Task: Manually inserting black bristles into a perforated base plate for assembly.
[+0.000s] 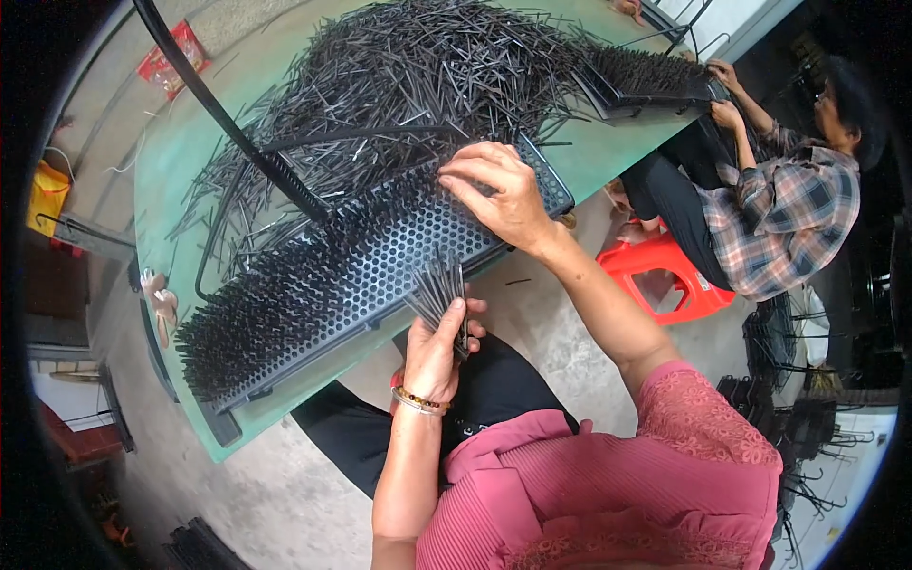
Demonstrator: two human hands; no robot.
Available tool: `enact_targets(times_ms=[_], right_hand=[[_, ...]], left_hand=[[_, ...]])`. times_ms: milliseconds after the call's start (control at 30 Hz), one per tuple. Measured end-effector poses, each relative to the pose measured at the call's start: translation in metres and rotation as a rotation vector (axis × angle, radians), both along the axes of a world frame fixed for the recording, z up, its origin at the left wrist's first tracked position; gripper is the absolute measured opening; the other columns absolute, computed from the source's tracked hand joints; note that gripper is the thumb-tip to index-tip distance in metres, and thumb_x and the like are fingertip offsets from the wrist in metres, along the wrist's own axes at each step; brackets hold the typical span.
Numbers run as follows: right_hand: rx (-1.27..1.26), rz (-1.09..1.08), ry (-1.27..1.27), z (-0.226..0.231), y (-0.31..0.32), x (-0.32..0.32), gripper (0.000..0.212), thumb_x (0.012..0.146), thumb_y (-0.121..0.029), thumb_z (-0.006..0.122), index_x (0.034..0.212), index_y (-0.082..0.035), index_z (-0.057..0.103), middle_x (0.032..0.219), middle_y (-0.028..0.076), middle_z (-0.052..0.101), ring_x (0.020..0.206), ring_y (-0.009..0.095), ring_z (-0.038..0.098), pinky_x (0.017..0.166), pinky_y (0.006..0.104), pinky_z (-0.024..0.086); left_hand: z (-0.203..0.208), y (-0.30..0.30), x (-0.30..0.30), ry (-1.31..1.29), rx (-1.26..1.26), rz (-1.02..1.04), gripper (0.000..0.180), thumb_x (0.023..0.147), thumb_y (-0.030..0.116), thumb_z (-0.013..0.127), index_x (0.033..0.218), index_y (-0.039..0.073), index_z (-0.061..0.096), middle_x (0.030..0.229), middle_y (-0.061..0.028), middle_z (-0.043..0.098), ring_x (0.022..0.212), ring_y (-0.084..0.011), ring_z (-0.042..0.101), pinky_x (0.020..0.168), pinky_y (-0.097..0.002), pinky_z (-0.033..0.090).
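Observation:
My left hand (pixel 435 356) is closed round a fanned bundle of thin dark sticks (pixel 437 290), held just over the near edge of a black perforated board (pixel 389 261). Rows of the same sticks (pixel 261 313) stand upright in the board's holes along its far side and left end. Bare holes show along the near side and toward the right end. Over the right part of the board, my right hand (pixel 503 195) has its fingertips pinched at the edge of the standing sticks. What lies between those fingertips is too small to make out.
A large heap of loose sticks (pixel 408 71) covers much of the green table (pixel 157 204) behind the board. A black bar (pixel 218 119) slants over the board's left half. At right, a co-worker (pixel 779 209) handles a second filled board (pixel 655 81), beside a red stool (pixel 665 275).

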State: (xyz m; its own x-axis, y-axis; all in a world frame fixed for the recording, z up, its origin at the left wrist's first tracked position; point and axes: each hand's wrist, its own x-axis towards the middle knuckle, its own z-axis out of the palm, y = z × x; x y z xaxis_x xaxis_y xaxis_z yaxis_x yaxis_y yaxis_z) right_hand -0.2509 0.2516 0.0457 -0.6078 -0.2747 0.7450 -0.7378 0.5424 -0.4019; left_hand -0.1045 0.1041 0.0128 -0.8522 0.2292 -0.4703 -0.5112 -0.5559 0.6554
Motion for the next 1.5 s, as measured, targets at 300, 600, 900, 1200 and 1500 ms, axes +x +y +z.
enact_targets(times_ms=[300,600,900,1200,1500], right_hand=[[0.028,-0.061,0.049,0.003,-0.003,0.007,0.009,0.074,-0.007,0.07,0.082,-0.004,0.065,0.084,0.006,0.064,0.082,0.022,0.06,0.073,0.0324,0.042],[0.076,-0.095,0.019,0.002,-0.004,0.011,0.013,0.075,-0.01,0.071,0.086,-0.004,0.067,0.089,0.006,0.064,0.082,0.023,0.061,0.073,0.0341,0.045],[-0.268,0.351,-1.103,0.006,-0.013,0.059,0.021,0.083,-0.015,0.068,0.092,0.003,0.067,0.083,0.003,0.063,0.076,0.007,0.056,0.063,0.0225,0.045],[-0.43,0.455,-1.123,0.012,-0.022,0.046,0.017,0.088,-0.014,0.063,0.096,0.001,0.064,0.088,0.003,0.066,0.08,0.007,0.059,0.07,0.0219,0.048],[-0.408,0.43,-1.218,0.005,-0.036,0.051,0.018,0.089,-0.018,0.061,0.096,-0.001,0.063,0.081,0.002,0.066,0.066,0.004,0.055,0.06,0.0203,0.045]], left_hand=[[0.002,-0.001,0.0,-0.015,0.039,0.066,0.026,0.094,0.018,0.053,0.114,0.001,0.051,0.1,-0.0141,0.063,0.077,-0.0152,0.062,0.061,-0.0257,0.052],[0.0,-0.002,0.002,-0.008,0.045,0.076,0.026,0.093,0.018,0.054,0.116,0.004,0.053,0.098,-0.0118,0.065,0.077,-0.0154,0.064,0.06,-0.025,0.053],[0.012,-0.002,0.005,0.134,0.031,0.119,0.026,0.094,0.018,0.053,0.115,0.003,0.053,0.099,-0.0115,0.065,0.078,-0.0152,0.063,0.062,-0.0255,0.053],[-0.001,-0.01,0.018,0.096,-0.011,0.169,0.023,0.094,0.019,0.054,0.108,0.0,0.056,0.096,-0.0117,0.065,0.078,-0.0159,0.063,0.062,-0.0265,0.053],[0.003,-0.017,0.022,0.066,-0.042,0.183,0.023,0.093,0.017,0.056,0.108,0.0,0.055,0.091,-0.0108,0.064,0.072,-0.0129,0.061,0.058,-0.0254,0.053]])
